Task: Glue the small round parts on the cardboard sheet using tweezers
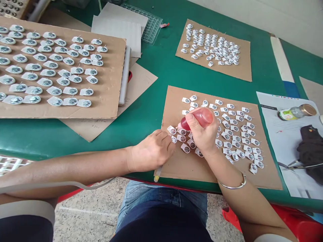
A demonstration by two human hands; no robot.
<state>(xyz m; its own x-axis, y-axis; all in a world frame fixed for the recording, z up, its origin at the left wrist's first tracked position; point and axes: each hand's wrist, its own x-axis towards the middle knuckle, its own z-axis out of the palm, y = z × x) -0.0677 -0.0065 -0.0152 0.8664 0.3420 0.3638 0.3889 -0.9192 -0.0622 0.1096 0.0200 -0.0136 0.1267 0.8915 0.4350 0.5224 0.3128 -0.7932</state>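
And it's the right hand (pixel 204 133) wrapped around a smooth, rounded squeeze bottle (pixel 205 116), translucent red, its pale nozzle angled down towards small oval pieces (pixel 181 138) with white papery tabs, right by the left fingertips! The left hand (pixel 152 149) is curled beside them, fingers bent in, though whether they pinch one, I cannot tell. Beneath the fingers, flat brown cardboard (pixel 191 168), ovals spread from the left fingertips out past the right wrist. Containers now: that bottle shows red, liquid or wall, hard to say; well right of the right fingers, a glass jar (pixel 295 113), brown lid, green-yellow label; far beyond the left fingers, a clear plastic tray (pixel 151 28) of moulded round cups
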